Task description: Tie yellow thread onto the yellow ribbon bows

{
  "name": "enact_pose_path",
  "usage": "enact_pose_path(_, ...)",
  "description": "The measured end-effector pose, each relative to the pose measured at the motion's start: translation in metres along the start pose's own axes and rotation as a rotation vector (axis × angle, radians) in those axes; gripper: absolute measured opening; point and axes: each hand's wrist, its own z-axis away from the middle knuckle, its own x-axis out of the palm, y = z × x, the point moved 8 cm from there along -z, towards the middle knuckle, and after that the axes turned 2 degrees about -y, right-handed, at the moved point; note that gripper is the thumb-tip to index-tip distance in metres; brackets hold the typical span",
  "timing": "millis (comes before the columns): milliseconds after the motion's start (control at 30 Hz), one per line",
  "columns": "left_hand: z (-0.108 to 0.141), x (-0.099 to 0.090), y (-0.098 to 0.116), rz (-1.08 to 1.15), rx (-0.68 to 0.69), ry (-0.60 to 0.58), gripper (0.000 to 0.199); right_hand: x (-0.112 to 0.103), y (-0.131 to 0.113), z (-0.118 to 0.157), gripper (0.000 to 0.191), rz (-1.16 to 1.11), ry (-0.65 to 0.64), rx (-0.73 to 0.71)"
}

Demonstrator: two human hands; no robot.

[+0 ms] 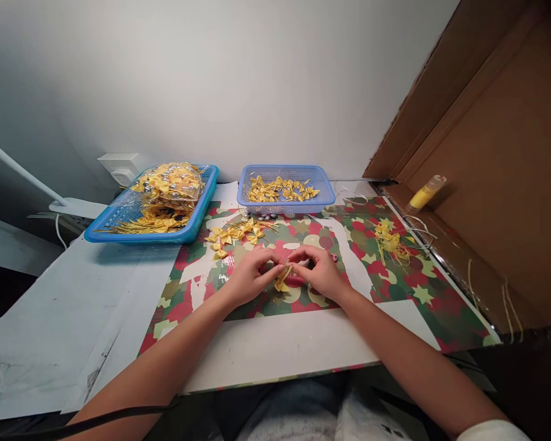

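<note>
One Bench [105,294], Two Hands, Two Colors of Basket

One left hand [256,277] and one right hand [321,274] share at least one yellow bow [281,285]. There is one pale blue basket [284,209] and, at left, one bright blue basket [183,236], possibly doubled. One clear bag [174,184], one capped tube [427,192] and one wall socket [119,164] also count. Heaped bows overlap beyond counting.

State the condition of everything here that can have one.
Left hand: pinching yellow bow stems
Right hand: fingertips closed at same stems
Darker blue basket: holding bows and a bag
Clear bag: filled with bows; open or sealed, cannot tell
Lighter blue basket: holding bows, uncovered
Loose bows: lying on the sheet
Patterned sheet: white patches, ragged edges
Yellow strands: tangled
</note>
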Motion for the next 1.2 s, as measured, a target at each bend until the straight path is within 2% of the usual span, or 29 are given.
enact_pose_path(200,0.001,0.0,-0.001,0.016,-0.005,0.018,0.022,-0.008,-0.012,0.001,0.005,0.057,0.037,-0.129)
enact_pose_path(367,0.001,0.001,-0.001,0.06,-0.009,0.017,0.023,-0.016,-0.013,0.005,0.003,0.014,0.109,-0.091)
enact_pose_path(600,0.003,0.003,-0.001,0.09,-0.044,0.023,0.025,0.0,-0.011,0.009,0.011,-0.046,0.008,0.034)
enact_pose_path(800,0.001,0.0,-0.002,0.188,-0.046,0.016,0.038,0.001,-0.013,0.008,0.009,-0.058,-0.045,0.011)
enact_pose_path(867,0.0,-0.002,-0.004,0.199,-0.033,0.012,0.035,0.0,-0.018,0.008,0.008,-0.019,-0.085,-0.038)
enact_pose_path(1067,-0.003,0.009,-0.001,0.167,0.137,-0.166,0.023,0.002,-0.025,0.008,0.008,0.105,-0.163,-0.145)
enact_pose_path(1200,-0.003,0.014,0.002,0.181,0.167,-0.227,0.022,0.005,-0.022,0.008,0.008,0.116,-0.189,-0.158)
